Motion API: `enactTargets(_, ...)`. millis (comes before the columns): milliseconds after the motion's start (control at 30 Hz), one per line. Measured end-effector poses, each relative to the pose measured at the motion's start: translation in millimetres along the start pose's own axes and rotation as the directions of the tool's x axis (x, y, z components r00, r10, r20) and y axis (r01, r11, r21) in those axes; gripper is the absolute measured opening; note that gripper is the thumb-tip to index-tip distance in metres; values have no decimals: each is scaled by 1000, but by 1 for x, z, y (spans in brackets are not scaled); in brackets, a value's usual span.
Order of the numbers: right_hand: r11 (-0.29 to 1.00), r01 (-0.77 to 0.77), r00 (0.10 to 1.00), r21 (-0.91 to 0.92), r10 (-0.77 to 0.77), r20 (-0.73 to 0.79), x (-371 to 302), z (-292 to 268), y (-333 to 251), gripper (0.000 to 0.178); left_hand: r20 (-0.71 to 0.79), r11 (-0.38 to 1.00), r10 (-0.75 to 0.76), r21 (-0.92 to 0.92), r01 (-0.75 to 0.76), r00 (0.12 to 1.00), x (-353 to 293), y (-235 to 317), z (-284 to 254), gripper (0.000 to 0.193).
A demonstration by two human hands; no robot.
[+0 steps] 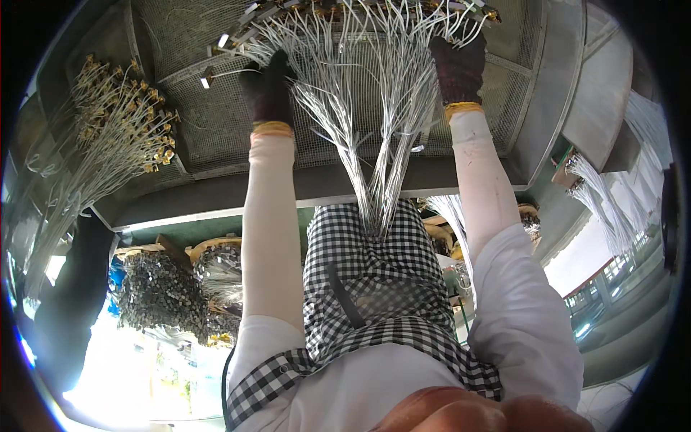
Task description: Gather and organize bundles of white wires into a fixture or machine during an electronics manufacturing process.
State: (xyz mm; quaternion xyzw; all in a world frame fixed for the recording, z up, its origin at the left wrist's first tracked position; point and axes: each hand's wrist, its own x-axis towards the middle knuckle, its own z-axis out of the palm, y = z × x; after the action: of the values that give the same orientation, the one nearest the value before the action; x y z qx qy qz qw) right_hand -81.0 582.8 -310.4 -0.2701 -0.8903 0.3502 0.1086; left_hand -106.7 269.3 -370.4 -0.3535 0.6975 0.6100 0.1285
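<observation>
A large bunch of thin silvery-white cables [385,108] fans out over a metal mesh tray [205,122]. It gathers toward me in tied strands that hang over the tray's near edge. Small connectors [248,34] sit on the cables' far ends. My left hand [271,86], in a dark glove with a yellow cuff, is at the left side of the fan, thumb and fingers apart. One loose cable with a pale end piece [206,81] runs out beside it. On the right side of the fan is my right hand [458,68], gloved alike; its fingertips are hidden among the cable ends.
At left, another cable bunch with yellow-brown ends [126,115] leans over the tray's side. Below the tray are bundles with dense metallic ends [162,291]. More white cables [604,205] hang at the right. The tray's metal rim [194,214] runs across before my checked apron.
</observation>
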Motion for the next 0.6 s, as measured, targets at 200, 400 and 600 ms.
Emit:
enactTargets(200,994,58,998,-92,-56,29,2,-2,8,59,53,875,147,460,-154,988,-18,49,33,70)
enactTargets(400,999,3,997,48,-6,74,3,-14,-4,57,-63,975,114,198,-99,991,3,-4,3,26)
enactTargets(600,992,-77,996,96,72,51,-5,8,-32,57,52,969,202,-154,-192,978,52,-61,-81,27)
